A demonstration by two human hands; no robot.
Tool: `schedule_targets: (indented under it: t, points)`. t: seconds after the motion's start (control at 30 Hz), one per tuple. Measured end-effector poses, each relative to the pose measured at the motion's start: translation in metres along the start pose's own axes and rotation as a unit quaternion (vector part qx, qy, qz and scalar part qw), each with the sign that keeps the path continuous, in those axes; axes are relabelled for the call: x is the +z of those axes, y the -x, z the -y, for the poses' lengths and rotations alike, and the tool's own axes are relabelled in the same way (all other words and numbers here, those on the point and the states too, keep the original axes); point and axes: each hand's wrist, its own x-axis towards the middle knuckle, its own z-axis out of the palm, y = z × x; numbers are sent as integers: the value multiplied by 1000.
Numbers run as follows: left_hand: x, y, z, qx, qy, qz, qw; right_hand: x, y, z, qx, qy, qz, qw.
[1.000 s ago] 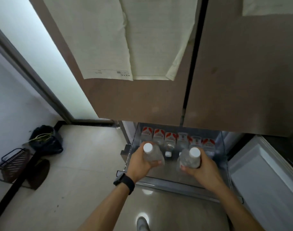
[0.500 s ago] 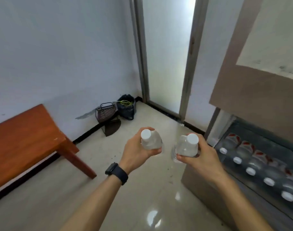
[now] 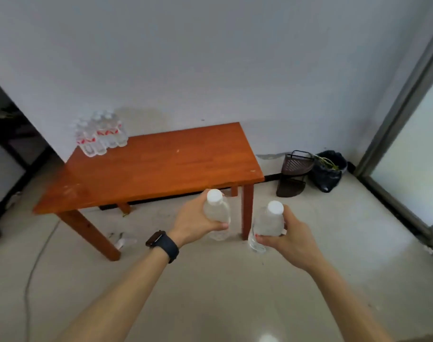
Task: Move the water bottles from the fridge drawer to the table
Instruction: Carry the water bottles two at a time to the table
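My left hand (image 3: 194, 222) grips a clear water bottle (image 3: 216, 214) with a white cap, held upright above the floor just in front of the table's near right corner. My right hand (image 3: 288, 239) grips a second clear water bottle (image 3: 268, 224) with a white cap, a little lower and to the right. The orange wooden table (image 3: 161, 166) stands against the white wall ahead. Several water bottles with red labels (image 3: 98, 135) are clustered at its far left corner. The fridge drawer is out of view.
A dark basket (image 3: 296, 164) and a black bag (image 3: 330, 170) lie on the floor by the wall, right of the table. A glass door frame (image 3: 402, 124) runs along the right. A cable (image 3: 35, 262) trails over the floor at left, and small litter (image 3: 123, 241) lies under the table.
The view has swung left from the fridge drawer to the table. Both hands still hold their bottles, now carried in front of the table's right end.
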Motion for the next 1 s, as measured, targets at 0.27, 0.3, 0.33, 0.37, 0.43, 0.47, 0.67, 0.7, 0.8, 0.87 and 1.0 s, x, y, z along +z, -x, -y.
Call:
schedule_targets:
  t: [0.27, 0.3, 0.33, 0.37, 0.43, 0.47, 0.67, 0.7, 0.8, 0.87, 1.0]
  points:
    - [-125, 21, 114, -86, 10, -100, 991, 135, -73, 81, -56, 15, 97, 994]
    - [-135, 19, 127, -95, 11, -105, 990, 149, -83, 87, -60, 19, 111, 992]
    - [-145, 16, 140, -103, 10, -110, 989, 162, -93, 93, -64, 25, 125, 990]
    - [-154, 12, 151, -110, 8, -115, 987, 175, -104, 99, -67, 32, 137, 988]
    - [-172, 2, 173, -120, 6, -122, 985, 200, -129, 109, -72, 40, 152, 985]
    - [-182, -5, 186, -125, 6, -125, 984, 214, -144, 114, -76, 44, 160, 983]
    - [-244, -62, 269, -159, -5, -141, 977, 300, -245, 145, -92, 47, 192, 976]
    - [-255, -73, 281, -165, -13, -136, 977, 313, -261, 152, -90, 46, 198, 975]
    - [-285, -107, 317, -180, -32, -103, 978, 350, -311, 170, -91, 59, 215, 970]
    - [-302, -129, 339, -197, -27, -107, 974, 372, -343, 184, -96, 70, 221, 968]
    - [-330, -168, 378, -221, -7, -127, 967, 410, -400, 209, -98, 95, 237, 962]
